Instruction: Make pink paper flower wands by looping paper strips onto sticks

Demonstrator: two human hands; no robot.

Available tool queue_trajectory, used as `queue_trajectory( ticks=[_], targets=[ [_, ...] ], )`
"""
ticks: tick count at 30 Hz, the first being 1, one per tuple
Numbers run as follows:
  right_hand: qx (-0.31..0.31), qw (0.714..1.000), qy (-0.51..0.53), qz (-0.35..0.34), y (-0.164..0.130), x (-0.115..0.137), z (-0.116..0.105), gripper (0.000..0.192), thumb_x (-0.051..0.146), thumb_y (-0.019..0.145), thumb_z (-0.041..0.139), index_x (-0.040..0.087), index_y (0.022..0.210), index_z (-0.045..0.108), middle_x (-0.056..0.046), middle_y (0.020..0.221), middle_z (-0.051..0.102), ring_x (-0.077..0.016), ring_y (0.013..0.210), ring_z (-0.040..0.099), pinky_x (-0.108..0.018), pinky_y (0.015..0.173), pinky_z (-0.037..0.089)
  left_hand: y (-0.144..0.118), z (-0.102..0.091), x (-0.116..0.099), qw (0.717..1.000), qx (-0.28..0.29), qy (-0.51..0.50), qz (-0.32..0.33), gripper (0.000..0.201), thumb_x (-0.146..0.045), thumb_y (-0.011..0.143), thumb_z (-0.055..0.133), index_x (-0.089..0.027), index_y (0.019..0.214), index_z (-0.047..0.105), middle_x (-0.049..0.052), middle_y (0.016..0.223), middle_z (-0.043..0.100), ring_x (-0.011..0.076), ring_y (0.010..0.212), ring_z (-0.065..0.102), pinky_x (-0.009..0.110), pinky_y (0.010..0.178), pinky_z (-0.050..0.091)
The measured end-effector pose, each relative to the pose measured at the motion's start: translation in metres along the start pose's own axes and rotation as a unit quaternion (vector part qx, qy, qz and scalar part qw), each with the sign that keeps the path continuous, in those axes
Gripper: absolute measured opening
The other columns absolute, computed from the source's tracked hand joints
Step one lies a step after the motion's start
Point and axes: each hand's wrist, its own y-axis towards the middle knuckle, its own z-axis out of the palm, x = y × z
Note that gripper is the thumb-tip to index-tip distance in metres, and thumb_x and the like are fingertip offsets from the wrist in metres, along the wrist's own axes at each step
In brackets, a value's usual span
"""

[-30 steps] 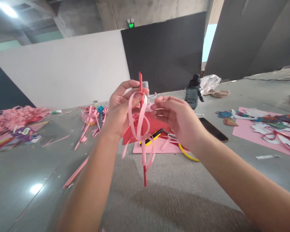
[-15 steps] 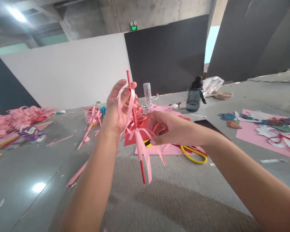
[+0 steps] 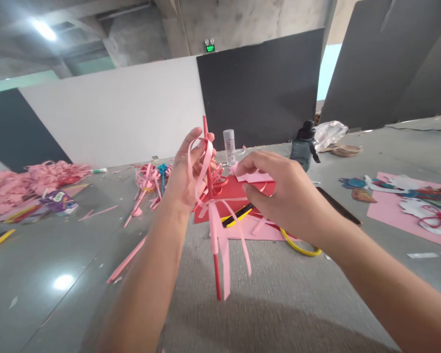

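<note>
Upright in my left hand (image 3: 191, 166) is a thin red stick (image 3: 217, 277), its upper part held between thumb and fingers. Pink paper strips (image 3: 223, 260) are tied around its middle; one makes a loop at my left fingers and others hang down. To the right, my right hand (image 3: 275, 191) is raised with its fingers curled and thumb and forefinger apart. One narrow pink strip runs sideways from the stick into this hand; the fingers gripping it are partly hidden. Red paper (image 3: 235, 189) and a black-and-yellow tool (image 3: 237, 215) lie beyond and below.
Pink paper curls (image 3: 33, 189) are heaped at the left, near a purple packet (image 3: 60, 201). A clear bottle (image 3: 229, 147), a dark water bottle (image 3: 301, 151) and a phone (image 3: 338, 206) stand or lie further back. Pink sheets (image 3: 385, 211) with cutouts lie right.
My right hand has moved away from the stick to the right, drawing the narrow strip sideways. The black-and-yellow tool shows more now. My left hand still holds the stick.
</note>
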Motion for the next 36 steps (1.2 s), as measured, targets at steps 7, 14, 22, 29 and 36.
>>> queue_trajectory(
  ticks=[7,14,22,29,36],
  targets=[
    [0.247,0.951,-0.085,-0.164,-0.023,0.021,0.008,0.058,-0.008,0.08,0.048,0.025,0.124,0.065,-0.005,0.104,0.069,-0.0156,0.076,0.059,-0.03,0.059,0.033,-0.001,0.004,-0.003,0.998,-0.046,-0.036,-0.018,0.029,-0.043,0.088,0.078,-0.032,0.113,0.067,0.002,0.119,0.072,0.017,0.093,0.071,0.022,0.062,0.053],
    [0.183,0.968,-0.07,-0.159,-0.014,0.014,0.014,0.031,0.003,0.094,0.048,0.022,0.102,0.071,-0.007,0.098,0.069,-0.0168,0.079,0.06,-0.03,0.064,0.037,-0.005,0.008,-0.005,0.997,-0.057,-0.037,-0.021,0.019,-0.036,0.092,0.073,-0.03,0.109,0.069,0.0,0.115,0.071,0.0132,0.088,0.069,0.021,0.062,0.054],
    [0.152,0.976,-0.068,-0.138,-0.01,0.006,0.012,0.04,-0.001,0.087,0.045,0.022,0.106,0.071,-0.007,0.1,0.069,-0.0174,0.079,0.058,-0.032,0.068,0.04,-0.007,0.015,-0.002,0.995,-0.057,-0.072,-0.039,0.02,-0.026,0.086,0.078,-0.029,0.103,0.068,-0.002,0.106,0.072,0.0122,0.085,0.07,0.021,0.062,0.054],
    [0.186,0.955,-0.151,-0.176,-0.01,-0.007,0.023,0.047,-0.005,0.084,0.043,0.022,0.115,0.067,-0.006,0.102,0.063,-0.0141,0.075,0.052,-0.029,0.057,0.03,-0.005,0.016,0.002,0.992,-0.057,-0.097,-0.064,0.023,-0.025,0.083,0.078,-0.03,0.103,0.069,-0.003,0.108,0.073,0.013,0.087,0.071,0.021,0.061,0.055],
    [0.138,0.969,-0.08,-0.191,-0.01,-0.012,0.032,0.025,0.008,0.098,0.05,0.019,0.101,0.071,-0.005,0.098,0.064,-0.0134,0.074,0.053,-0.029,0.059,0.036,-0.003,0.015,0.003,0.984,-0.058,-0.134,-0.098,0.023,-0.024,0.084,0.078,-0.027,0.106,0.072,0.0,0.105,0.075,0.0113,0.074,0.07,0.019,0.057,0.056]
  ],
)
